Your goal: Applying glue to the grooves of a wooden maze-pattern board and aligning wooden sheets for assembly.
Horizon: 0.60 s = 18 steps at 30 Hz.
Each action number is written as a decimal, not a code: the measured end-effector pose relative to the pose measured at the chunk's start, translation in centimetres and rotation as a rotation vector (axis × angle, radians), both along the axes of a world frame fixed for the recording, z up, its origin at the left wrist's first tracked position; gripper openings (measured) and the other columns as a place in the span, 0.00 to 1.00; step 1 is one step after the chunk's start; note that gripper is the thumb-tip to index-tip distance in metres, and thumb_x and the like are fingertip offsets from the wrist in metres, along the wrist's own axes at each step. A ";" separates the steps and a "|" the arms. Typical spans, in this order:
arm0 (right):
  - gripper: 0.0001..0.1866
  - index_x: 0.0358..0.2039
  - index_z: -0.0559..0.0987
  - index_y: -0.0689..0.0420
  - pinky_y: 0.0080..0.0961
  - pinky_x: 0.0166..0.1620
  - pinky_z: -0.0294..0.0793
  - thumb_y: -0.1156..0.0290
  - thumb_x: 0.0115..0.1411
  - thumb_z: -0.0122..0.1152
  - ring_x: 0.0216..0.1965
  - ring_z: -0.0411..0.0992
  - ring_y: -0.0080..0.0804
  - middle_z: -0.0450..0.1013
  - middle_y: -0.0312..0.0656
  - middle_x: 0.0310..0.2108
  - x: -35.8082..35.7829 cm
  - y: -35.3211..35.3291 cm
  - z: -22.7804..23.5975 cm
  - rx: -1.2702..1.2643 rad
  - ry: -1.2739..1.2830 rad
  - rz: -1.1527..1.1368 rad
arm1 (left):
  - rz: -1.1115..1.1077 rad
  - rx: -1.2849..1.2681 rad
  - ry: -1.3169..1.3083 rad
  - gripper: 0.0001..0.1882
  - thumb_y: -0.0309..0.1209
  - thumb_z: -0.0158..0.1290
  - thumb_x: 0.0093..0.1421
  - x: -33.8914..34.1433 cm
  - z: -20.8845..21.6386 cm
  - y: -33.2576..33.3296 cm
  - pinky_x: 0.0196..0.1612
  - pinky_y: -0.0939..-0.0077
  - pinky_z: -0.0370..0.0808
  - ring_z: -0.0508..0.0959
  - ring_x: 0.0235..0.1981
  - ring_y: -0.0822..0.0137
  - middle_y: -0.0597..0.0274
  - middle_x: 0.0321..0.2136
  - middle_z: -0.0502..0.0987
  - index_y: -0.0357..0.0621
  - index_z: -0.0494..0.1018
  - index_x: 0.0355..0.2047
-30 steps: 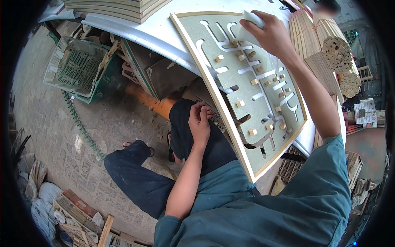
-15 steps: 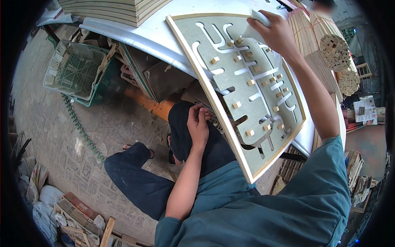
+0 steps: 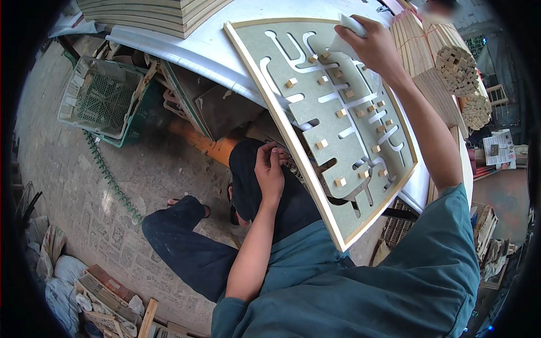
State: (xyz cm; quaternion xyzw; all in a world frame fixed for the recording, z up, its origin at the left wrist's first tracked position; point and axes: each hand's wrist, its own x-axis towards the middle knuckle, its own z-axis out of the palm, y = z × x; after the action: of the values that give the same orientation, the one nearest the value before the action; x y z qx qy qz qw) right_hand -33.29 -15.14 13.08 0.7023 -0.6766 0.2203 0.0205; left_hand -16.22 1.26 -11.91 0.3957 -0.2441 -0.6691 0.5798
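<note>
A large grey board (image 3: 315, 115) with a pale wooden frame (image 3: 277, 127) lies tilted over the table edge, its near corner by my lap. Winding slots are cut through it, and several small wooden blocks (image 3: 321, 144) stand on its face. Over the board's far right part, my right hand (image 3: 372, 45) is closed around a whitish, translucent squeeze bottle (image 3: 342, 47), tipped downward. My left hand (image 3: 270, 172) hovers by my knee, left of the frame, fingers curled with the thumb against them. Whatever it may hold is hidden.
Stacked wooden strips (image 3: 141, 14) lie on the white table (image 3: 225, 34) at the far left. Bundled wood sticks (image 3: 455, 67) sit at the right. A plastic crate (image 3: 101, 98) and a coiled green hose (image 3: 107, 174) are on the left. Sacks (image 3: 62, 290) lie lower left.
Almost nothing differs. My right hand, with the bottle, has shifted very slightly left, and the whole view has moved a little.
</note>
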 end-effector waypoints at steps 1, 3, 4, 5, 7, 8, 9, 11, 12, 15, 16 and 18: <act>0.24 0.46 0.78 0.62 0.26 0.30 0.79 0.53 0.58 0.60 0.25 0.78 0.35 0.78 0.51 0.31 -0.1 0.0 -0.3 -0.021 0.041 0.012 | 0.001 -0.002 0.008 0.10 0.28 0.44 0.67 0.0 -0.1 0.0 0.35 0.82 0.73 0.74 0.29 0.75 0.60 0.31 0.74 0.33 0.66 0.44; 0.25 0.46 0.78 0.62 0.26 0.30 0.79 0.53 0.58 0.60 0.26 0.78 0.35 0.78 0.51 0.31 -0.2 0.1 -0.1 -0.043 0.082 0.023 | -0.004 -0.007 0.015 0.10 0.28 0.44 0.67 -0.2 -0.5 0.0 0.35 0.82 0.73 0.74 0.29 0.75 0.60 0.31 0.74 0.33 0.66 0.44; 0.25 0.46 0.77 0.62 0.27 0.31 0.79 0.53 0.58 0.60 0.27 0.78 0.35 0.78 0.51 0.31 0.1 0.4 0.7 0.006 0.056 0.015 | -0.005 -0.008 0.021 0.10 0.28 0.44 0.67 -0.2 -0.5 0.0 0.35 0.82 0.73 0.74 0.29 0.76 0.60 0.31 0.74 0.33 0.66 0.44; 0.26 0.47 0.77 0.63 0.27 0.32 0.79 0.53 0.58 0.60 0.27 0.78 0.36 0.78 0.51 0.32 0.2 0.6 1.2 0.055 0.029 0.006 | -0.003 -0.008 0.021 0.10 0.28 0.44 0.67 -0.2 -0.5 0.0 0.35 0.82 0.73 0.74 0.29 0.76 0.60 0.31 0.74 0.33 0.66 0.44; 0.26 0.47 0.77 0.63 0.28 0.31 0.79 0.53 0.58 0.60 0.27 0.78 0.35 0.78 0.50 0.31 -0.4 0.8 1.2 0.011 0.014 0.002 | -0.011 -0.004 0.036 0.10 0.28 0.44 0.67 -0.1 -0.5 0.0 0.35 0.82 0.73 0.73 0.29 0.76 0.60 0.31 0.74 0.33 0.66 0.44; 0.25 0.47 0.77 0.63 0.28 0.31 0.78 0.54 0.58 0.60 0.27 0.78 0.35 0.78 0.50 0.31 -0.6 1.0 1.2 -0.033 -0.001 -0.004 | -0.013 -0.005 0.036 0.10 0.28 0.44 0.67 -0.2 -0.5 0.0 0.35 0.82 0.73 0.73 0.29 0.76 0.60 0.31 0.74 0.33 0.66 0.44; 0.25 0.47 0.77 0.63 0.28 0.31 0.78 0.54 0.58 0.60 0.27 0.78 0.35 0.78 0.50 0.31 -0.7 1.2 1.3 -0.034 -0.001 -0.007 | -0.012 -0.005 0.039 0.10 0.28 0.44 0.67 -0.2 -0.5 0.0 0.35 0.82 0.73 0.73 0.29 0.76 0.60 0.31 0.74 0.33 0.66 0.44; 0.25 0.45 0.78 0.63 0.29 0.32 0.78 0.53 0.58 0.60 0.28 0.78 0.34 0.78 0.50 0.30 -0.6 2.1 1.6 -0.037 -0.009 0.009 | -0.014 -0.003 0.042 0.10 0.28 0.44 0.67 -0.1 -0.2 0.0 0.35 0.82 0.73 0.73 0.29 0.76 0.61 0.31 0.74 0.33 0.66 0.44; 0.25 0.45 0.78 0.63 0.29 0.32 0.78 0.53 0.58 0.60 0.28 0.78 0.34 0.78 0.50 0.30 -0.6 2.6 1.7 -0.037 -0.009 0.007 | -0.010 -0.009 0.033 0.10 0.28 0.44 0.67 -0.1 0.0 0.0 0.35 0.82 0.73 0.73 0.29 0.76 0.61 0.31 0.74 0.33 0.66 0.44; 0.25 0.44 0.79 0.63 0.29 0.34 0.77 0.53 0.58 0.61 0.29 0.78 0.35 0.78 0.49 0.30 -0.4 3.5 1.9 0.019 -0.022 0.016 | -0.004 -0.026 0.022 0.10 0.28 0.44 0.67 -0.1 -0.4 0.0 0.34 0.82 0.73 0.73 0.29 0.76 0.61 0.31 0.74 0.34 0.66 0.44; 0.25 0.44 0.79 0.63 0.30 0.35 0.77 0.52 0.58 0.61 0.29 0.78 0.35 0.78 0.49 0.31 -0.5 3.7 1.9 0.037 -0.023 0.008 | -0.004 -0.036 0.020 0.10 0.28 0.44 0.67 -0.2 -0.4 0.0 0.34 0.82 0.73 0.73 0.29 0.76 0.61 0.31 0.74 0.34 0.66 0.44; 0.25 0.43 0.79 0.63 0.30 0.36 0.77 0.52 0.58 0.61 0.30 0.78 0.35 0.78 0.49 0.31 -0.6 4.0 1.7 0.054 -0.024 -0.002 | -0.004 -0.032 0.019 0.10 0.28 0.44 0.67 -0.3 -0.3 0.0 0.35 0.82 0.73 0.73 0.29 0.76 0.61 0.31 0.74 0.34 0.67 0.44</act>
State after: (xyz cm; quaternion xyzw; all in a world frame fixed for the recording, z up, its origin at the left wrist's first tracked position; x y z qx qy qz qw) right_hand -33.87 -11.14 14.80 0.6994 -0.6830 0.2106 -0.0065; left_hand -16.49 1.30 -12.22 0.3795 -0.2502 -0.6699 0.5870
